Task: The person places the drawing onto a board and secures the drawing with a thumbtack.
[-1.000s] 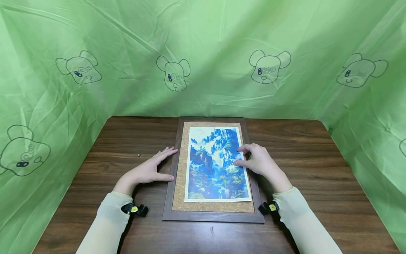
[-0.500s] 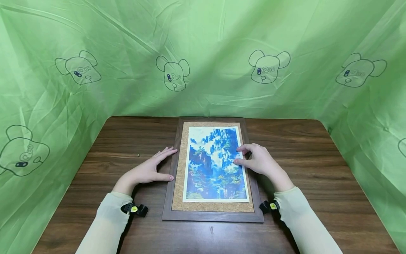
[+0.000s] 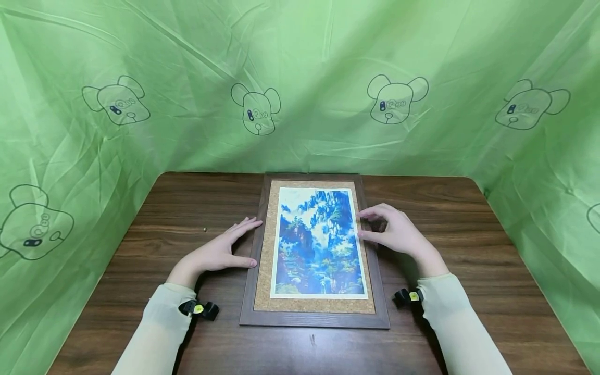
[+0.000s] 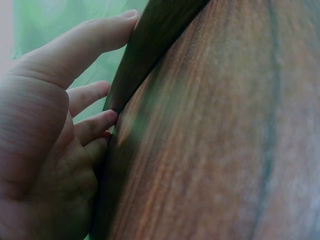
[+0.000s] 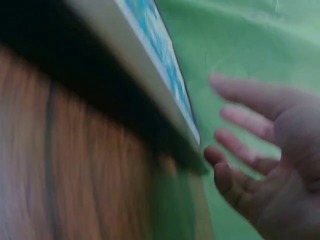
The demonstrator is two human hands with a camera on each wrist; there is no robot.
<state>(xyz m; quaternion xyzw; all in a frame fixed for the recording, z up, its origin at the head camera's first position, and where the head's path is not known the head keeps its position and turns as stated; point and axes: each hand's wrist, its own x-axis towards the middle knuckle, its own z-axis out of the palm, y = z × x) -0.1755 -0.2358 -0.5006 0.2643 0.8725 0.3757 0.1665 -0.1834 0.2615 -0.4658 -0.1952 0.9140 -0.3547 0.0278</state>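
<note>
A blue landscape print (image 3: 321, 245) with a white border lies flat on a cork board (image 3: 314, 306). Around the cork runs a dark brown wooden frame (image 3: 314, 320). My left hand (image 3: 217, 250) rests against the frame's left side, thumb and fingers spread and straight; in the left wrist view the fingertips meet the frame edge (image 4: 145, 50). On the other side, my right hand (image 3: 398, 232) hovers over the frame's right side, thumb and fingers parted with nothing between them. The right wrist view shows those fingers (image 5: 250, 97) apart from the print and the frame.
The board stands on a brown wood-grain table (image 3: 450, 229), its far end close to the green curtain (image 3: 319, 94) printed with bear outlines. A tiny round bead-like speck (image 3: 204, 229) lies left of the frame. A black wrist camera (image 3: 199, 309) sits on each sleeve.
The print has shifted slightly left on the cork and sits straighter. My right hand has let go of its right edge and moved off to the right. The left hand has stayed in place.
</note>
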